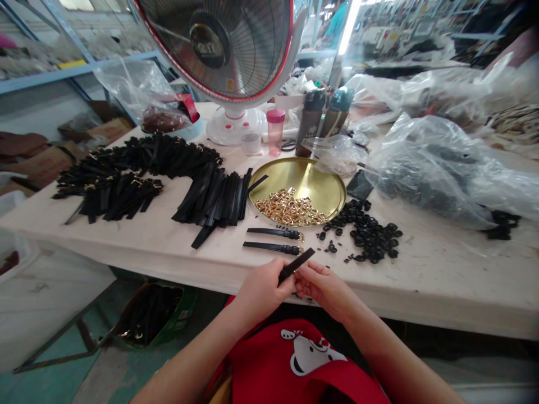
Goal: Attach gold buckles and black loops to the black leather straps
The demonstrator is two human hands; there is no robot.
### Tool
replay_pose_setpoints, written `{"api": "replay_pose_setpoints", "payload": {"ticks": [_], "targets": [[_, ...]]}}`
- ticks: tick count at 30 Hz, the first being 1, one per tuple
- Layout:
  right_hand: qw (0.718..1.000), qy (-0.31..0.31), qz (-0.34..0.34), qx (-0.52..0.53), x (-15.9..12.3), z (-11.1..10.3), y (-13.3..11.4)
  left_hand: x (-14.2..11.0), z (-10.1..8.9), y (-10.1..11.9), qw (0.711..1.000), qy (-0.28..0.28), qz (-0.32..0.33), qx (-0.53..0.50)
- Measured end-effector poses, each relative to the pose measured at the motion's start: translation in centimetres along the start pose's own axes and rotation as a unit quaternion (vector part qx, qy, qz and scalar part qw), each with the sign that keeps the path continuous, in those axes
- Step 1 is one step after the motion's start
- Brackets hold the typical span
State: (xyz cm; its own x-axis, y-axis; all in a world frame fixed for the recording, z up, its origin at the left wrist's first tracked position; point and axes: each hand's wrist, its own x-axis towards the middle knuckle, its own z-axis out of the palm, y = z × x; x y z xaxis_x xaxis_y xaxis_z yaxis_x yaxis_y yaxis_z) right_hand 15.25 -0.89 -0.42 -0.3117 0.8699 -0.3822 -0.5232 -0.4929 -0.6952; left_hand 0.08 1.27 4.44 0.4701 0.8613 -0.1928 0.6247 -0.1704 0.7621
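Note:
A short black strap [297,266] is gripped in my left hand [266,285], its free end pointing up and to the right. My right hand [319,283] meets the left one just in front of the table edge, fingers pinched; what lies between them is hidden. Beyond my hands, two black straps with gold buckles [273,232] lie side by side. A round gold tray [324,178] holds a heap of small gold buckles [290,207]. To its right are scattered black loops [374,238]. Left of the tray lies a stack of plain black straps [223,196].
Piles of buckled straps [113,196] cover the left side of the table [442,286]. A large fan [227,115] stands at the back, near a pink-lidded bottle [275,134] and dark bottles [309,123]. Plastic bags [442,168] fill the right. Below, a green bin [185,314] holds dark pieces.

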Motion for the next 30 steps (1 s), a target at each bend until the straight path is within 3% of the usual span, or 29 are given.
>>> {"api": "replay_pose_setpoints", "payload": {"ticks": [5, 8, 11, 18, 24, 30], "targets": [[0.995, 0.027, 0.043, 0.091, 0.4, -0.4, -0.2, 0.1, 0.2, -0.7, 1.000, 0.018, -0.007, 0.012], [0.984, 0.080, 0.021, 0.158, 0.8, -0.8, -0.4, -0.1, 0.0, -1.0, 0.999, 0.032, -0.009, -0.001], [0.971, 0.127, -0.005, 0.201, 1.2, -0.9, -0.4, -0.1, 0.1, -1.4, 1.000, 0.007, -0.023, -0.004], [0.979, 0.143, -0.025, 0.145, 1.3, 0.1, 0.3, 0.3, 0.9, -2.4, 0.999, -0.016, -0.051, -0.002], [0.973, 0.170, -0.072, 0.141, 1.1, 0.9, 0.2, 0.1, 1.3, -1.9, 1.000, -0.007, -0.022, -0.020], [0.981, 0.144, -0.054, 0.123, 0.2, 1.5, 0.9, -0.5, 1.3, -1.3, 1.000, -0.009, -0.004, 0.003]]}}
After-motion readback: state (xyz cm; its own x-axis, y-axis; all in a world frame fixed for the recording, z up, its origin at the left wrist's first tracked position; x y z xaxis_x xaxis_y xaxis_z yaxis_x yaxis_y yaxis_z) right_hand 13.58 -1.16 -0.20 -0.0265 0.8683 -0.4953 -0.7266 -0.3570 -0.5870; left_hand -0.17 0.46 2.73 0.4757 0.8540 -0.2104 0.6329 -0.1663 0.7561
